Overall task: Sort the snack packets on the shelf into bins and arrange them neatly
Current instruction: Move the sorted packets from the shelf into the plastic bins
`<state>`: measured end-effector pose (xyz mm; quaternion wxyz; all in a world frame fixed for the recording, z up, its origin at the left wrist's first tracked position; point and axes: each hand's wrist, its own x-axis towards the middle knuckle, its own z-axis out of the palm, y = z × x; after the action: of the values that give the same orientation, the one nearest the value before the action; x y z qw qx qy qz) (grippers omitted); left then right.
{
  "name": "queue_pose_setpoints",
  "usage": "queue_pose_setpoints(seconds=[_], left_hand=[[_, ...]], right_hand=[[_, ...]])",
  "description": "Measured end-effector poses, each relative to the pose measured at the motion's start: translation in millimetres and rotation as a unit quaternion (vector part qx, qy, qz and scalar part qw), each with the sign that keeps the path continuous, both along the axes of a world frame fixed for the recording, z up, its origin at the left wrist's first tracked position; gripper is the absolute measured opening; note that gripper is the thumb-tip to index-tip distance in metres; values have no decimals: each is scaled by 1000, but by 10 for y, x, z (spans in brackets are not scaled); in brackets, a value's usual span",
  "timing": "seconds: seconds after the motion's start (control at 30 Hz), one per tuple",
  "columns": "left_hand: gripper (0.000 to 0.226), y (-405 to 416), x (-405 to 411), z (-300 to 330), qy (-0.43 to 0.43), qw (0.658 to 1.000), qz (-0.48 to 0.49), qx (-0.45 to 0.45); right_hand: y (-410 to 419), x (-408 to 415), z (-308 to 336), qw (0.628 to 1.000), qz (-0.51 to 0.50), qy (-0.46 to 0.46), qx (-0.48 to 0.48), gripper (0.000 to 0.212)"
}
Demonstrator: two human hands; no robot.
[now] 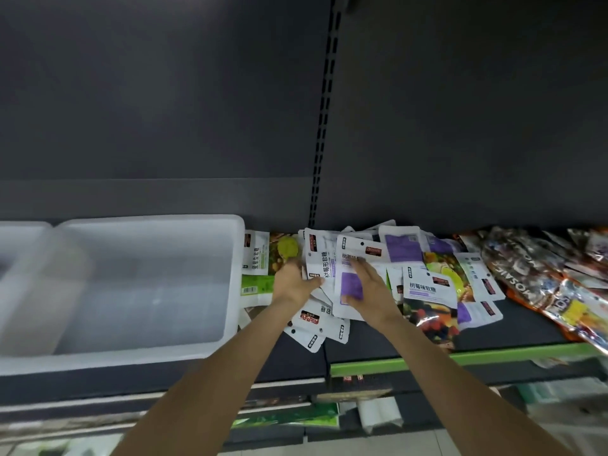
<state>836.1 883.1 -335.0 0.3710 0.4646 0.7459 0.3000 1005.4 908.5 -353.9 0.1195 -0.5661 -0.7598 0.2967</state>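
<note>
left hand: the left hand [293, 280], just left of frame centre, lies on the pile of snack packets [358, 274] with its fingers around the edge of a white-and-purple packet [318, 258], so it looks like a grip, though motion blur makes it hard to swear to

right hand: the right hand [368, 284] is right beside it, fingers spread fairly straight and pressing flat on a purple-patch packet [351, 286], holding it down, not pinching it

packets: the white/purple ones sit in a loose overlapping heap at centre frame on the dark shelf [526, 327], green ones [258, 284] are wedged against the bin wall, and shiny foil bags [539, 284] sprawl off to the right

bins: a big translucent white bin [230, 291] at lower left looks empty to me, with a second bin [19, 255] at the far left edge

step: I'd say still early on, gathering matching purple packets into one stack; nothing's binned yet as far as I can see

next move: probably square up the stack with both hands, lift it clear and swing it left over the bin rim without the slippery packets fanning out

hard to see: the far-left bin is cut off and smeared, the foil bags run out of frame on the right, the packets under the hands are covered, and the lower shelf stock is just blur
</note>
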Motion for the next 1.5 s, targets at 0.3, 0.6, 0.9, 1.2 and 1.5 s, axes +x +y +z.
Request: queue_pose_setpoints(seconds=[0.3, 0.6, 0.9, 1.2, 1.5], left_hand=[[39, 161, -28, 68, -7, 994, 68, -88], [27, 111, 164, 474, 12, 996, 18, 89], [21, -212, -33, 960, -6, 981, 5, 194], [25, -917, -979, 1533, 12, 962, 82, 259], [11, -2053, -2642, 1559, 96, 942, 180, 266]], right_hand=[[151, 63, 36, 997, 81, -7, -12, 77], [123, 90, 221, 983, 21, 183, -25, 75], [-73, -184, 715, 956, 69, 286, -16, 70], [-431, -1200, 1305, 941, 196, 276, 18, 68], [-1343, -3223, 1483, 913, 276, 299, -12, 54]])
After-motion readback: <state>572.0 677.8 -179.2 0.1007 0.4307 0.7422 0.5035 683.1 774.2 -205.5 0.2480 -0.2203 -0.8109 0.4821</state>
